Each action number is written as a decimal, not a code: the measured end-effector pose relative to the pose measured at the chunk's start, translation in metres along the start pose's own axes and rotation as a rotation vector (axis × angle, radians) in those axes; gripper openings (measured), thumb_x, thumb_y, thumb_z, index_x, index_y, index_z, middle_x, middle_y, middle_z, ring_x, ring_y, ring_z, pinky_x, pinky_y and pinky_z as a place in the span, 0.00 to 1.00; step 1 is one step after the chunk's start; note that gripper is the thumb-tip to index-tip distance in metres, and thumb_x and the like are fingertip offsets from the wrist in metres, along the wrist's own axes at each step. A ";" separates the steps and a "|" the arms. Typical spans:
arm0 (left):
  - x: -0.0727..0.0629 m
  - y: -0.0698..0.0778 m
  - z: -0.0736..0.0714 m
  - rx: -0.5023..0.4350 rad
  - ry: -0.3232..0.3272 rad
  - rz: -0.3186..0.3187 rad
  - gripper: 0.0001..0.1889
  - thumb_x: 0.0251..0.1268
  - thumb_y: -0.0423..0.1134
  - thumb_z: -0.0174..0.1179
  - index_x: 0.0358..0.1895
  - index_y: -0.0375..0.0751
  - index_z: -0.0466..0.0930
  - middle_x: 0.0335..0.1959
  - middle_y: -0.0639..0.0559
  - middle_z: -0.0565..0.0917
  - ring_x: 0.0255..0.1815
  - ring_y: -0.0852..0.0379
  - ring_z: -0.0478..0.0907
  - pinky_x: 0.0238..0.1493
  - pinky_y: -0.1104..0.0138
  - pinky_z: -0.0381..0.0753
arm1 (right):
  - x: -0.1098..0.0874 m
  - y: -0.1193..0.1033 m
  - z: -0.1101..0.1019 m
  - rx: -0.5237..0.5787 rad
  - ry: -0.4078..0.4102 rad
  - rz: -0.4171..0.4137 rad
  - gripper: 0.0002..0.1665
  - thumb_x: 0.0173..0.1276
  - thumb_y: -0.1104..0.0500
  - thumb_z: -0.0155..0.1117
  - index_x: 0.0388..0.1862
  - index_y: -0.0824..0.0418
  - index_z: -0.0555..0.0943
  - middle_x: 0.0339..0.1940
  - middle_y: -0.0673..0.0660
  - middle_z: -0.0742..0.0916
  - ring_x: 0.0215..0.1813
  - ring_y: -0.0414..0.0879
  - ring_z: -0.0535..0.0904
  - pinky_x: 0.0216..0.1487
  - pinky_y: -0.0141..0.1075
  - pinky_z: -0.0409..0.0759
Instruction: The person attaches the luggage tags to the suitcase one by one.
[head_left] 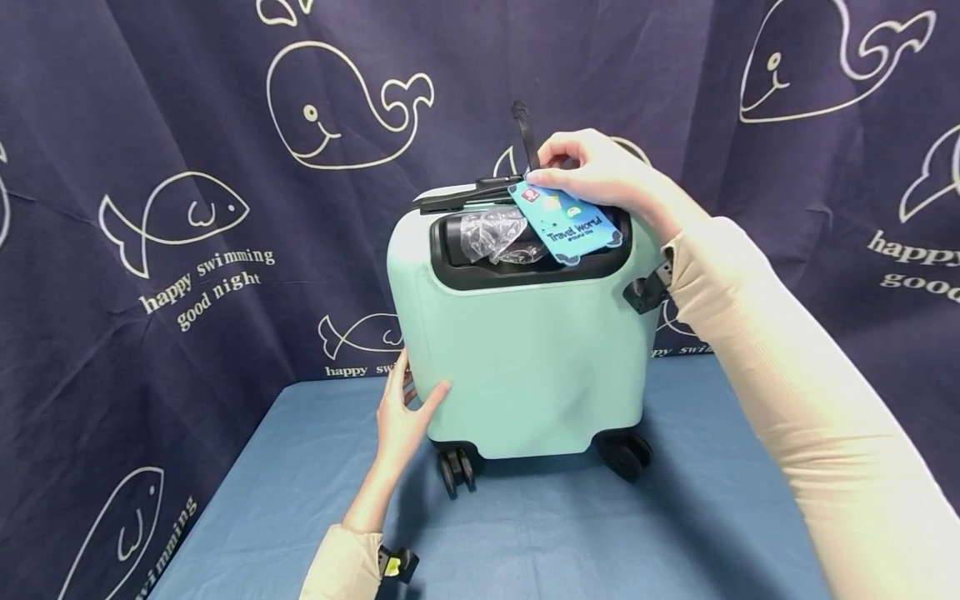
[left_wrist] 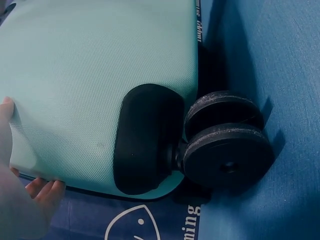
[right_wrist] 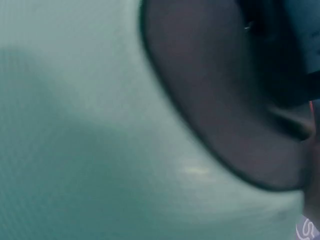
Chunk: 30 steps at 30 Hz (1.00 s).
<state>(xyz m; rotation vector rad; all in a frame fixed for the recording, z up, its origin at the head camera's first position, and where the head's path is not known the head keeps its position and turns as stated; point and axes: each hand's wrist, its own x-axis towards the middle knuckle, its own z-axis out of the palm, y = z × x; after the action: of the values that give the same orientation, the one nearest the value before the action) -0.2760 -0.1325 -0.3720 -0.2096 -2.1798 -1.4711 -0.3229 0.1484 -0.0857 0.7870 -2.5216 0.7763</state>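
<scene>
A mint-green suitcase (head_left: 532, 358) stands upright on black wheels (head_left: 456, 472), its top recess holding a part wrapped in clear plastic (head_left: 491, 233). At its top right, my right hand (head_left: 600, 171) pinches the upper end of a blue luggage tag (head_left: 573, 225) between thumb and fingers. A black strap (head_left: 525, 133) sticks up beside those fingers. Low on the suitcase's left side my left hand (head_left: 401, 417) rests with fingers spread, the thumb on the front face. In the left wrist view its fingertips (left_wrist: 52, 190) touch the shell's edge. The right wrist view is blurred and shows mostly shell (right_wrist: 90, 140).
Blue cloth (head_left: 525, 533) covers the table under the suitcase. Behind hangs a dark blue curtain (head_left: 480, 75) with white whale and fish drawings. A black handle piece (head_left: 465, 198) lies across the suitcase's top. Each wrist wears a small black camera (head_left: 647, 292).
</scene>
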 end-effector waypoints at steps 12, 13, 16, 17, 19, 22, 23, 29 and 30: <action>0.000 -0.001 0.002 -0.008 0.000 0.001 0.42 0.53 0.55 0.67 0.71 0.68 0.53 0.68 0.55 0.66 0.64 0.52 0.69 0.60 0.58 0.73 | 0.004 0.011 0.005 0.040 0.027 -0.018 0.13 0.66 0.50 0.59 0.31 0.59 0.77 0.24 0.45 0.77 0.32 0.40 0.69 0.37 0.29 0.61; 0.000 0.000 0.002 -0.009 0.003 0.003 0.42 0.53 0.55 0.67 0.71 0.68 0.53 0.67 0.55 0.66 0.64 0.52 0.69 0.60 0.58 0.73 | 0.004 0.012 0.006 0.042 0.036 -0.022 0.13 0.66 0.50 0.59 0.31 0.60 0.77 0.25 0.45 0.77 0.32 0.40 0.69 0.36 0.29 0.61; 0.002 0.001 0.000 -0.009 0.007 0.005 0.42 0.53 0.55 0.67 0.71 0.68 0.53 0.66 0.54 0.67 0.63 0.52 0.70 0.61 0.57 0.73 | 0.003 0.011 0.006 0.066 0.064 -0.022 0.13 0.65 0.51 0.60 0.31 0.60 0.77 0.26 0.46 0.77 0.32 0.40 0.69 0.36 0.29 0.61; 0.002 0.002 0.000 -0.008 0.007 0.005 0.42 0.53 0.55 0.66 0.71 0.68 0.54 0.66 0.54 0.67 0.63 0.52 0.70 0.61 0.57 0.73 | 0.003 0.011 0.006 0.074 0.071 -0.021 0.13 0.65 0.51 0.60 0.31 0.60 0.77 0.26 0.45 0.77 0.31 0.39 0.69 0.35 0.29 0.61; 0.003 0.003 -0.001 -0.002 -0.001 0.009 0.42 0.53 0.55 0.66 0.71 0.67 0.54 0.66 0.54 0.67 0.63 0.51 0.70 0.61 0.57 0.73 | 0.002 0.010 0.005 0.092 0.082 -0.022 0.12 0.65 0.52 0.60 0.30 0.60 0.77 0.25 0.45 0.77 0.30 0.39 0.68 0.35 0.28 0.61; 0.005 0.006 -0.004 -0.002 -0.030 0.008 0.43 0.53 0.55 0.66 0.71 0.66 0.53 0.66 0.53 0.67 0.63 0.51 0.69 0.61 0.57 0.72 | 0.002 0.010 0.005 0.094 0.087 -0.027 0.11 0.65 0.53 0.61 0.30 0.60 0.77 0.25 0.45 0.76 0.30 0.39 0.68 0.35 0.28 0.61; 0.006 0.006 -0.005 -0.007 -0.042 0.010 0.43 0.53 0.55 0.66 0.71 0.64 0.53 0.65 0.53 0.67 0.63 0.50 0.69 0.61 0.56 0.72 | 0.002 0.010 0.005 0.093 0.087 -0.026 0.12 0.65 0.52 0.61 0.30 0.60 0.77 0.24 0.45 0.76 0.30 0.39 0.68 0.35 0.28 0.61; 0.012 0.010 -0.015 -0.027 -0.104 0.016 0.38 0.59 0.50 0.63 0.71 0.54 0.55 0.63 0.47 0.66 0.62 0.46 0.69 0.59 0.51 0.72 | 0.001 0.011 0.008 0.102 0.087 -0.010 0.11 0.63 0.51 0.63 0.30 0.57 0.77 0.26 0.44 0.77 0.32 0.39 0.69 0.36 0.28 0.62; 0.014 0.011 -0.016 -0.026 -0.105 0.017 0.37 0.60 0.50 0.62 0.71 0.53 0.56 0.63 0.46 0.66 0.62 0.46 0.70 0.59 0.51 0.72 | 0.001 0.012 0.008 0.098 0.091 -0.005 0.11 0.63 0.50 0.63 0.30 0.56 0.77 0.26 0.44 0.77 0.32 0.39 0.69 0.36 0.28 0.62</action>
<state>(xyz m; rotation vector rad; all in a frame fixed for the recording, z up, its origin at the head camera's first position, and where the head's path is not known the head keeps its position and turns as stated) -0.2784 -0.1446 -0.3519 -0.3201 -2.2366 -1.5106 -0.3323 0.1512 -0.0957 0.7714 -2.4162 0.9191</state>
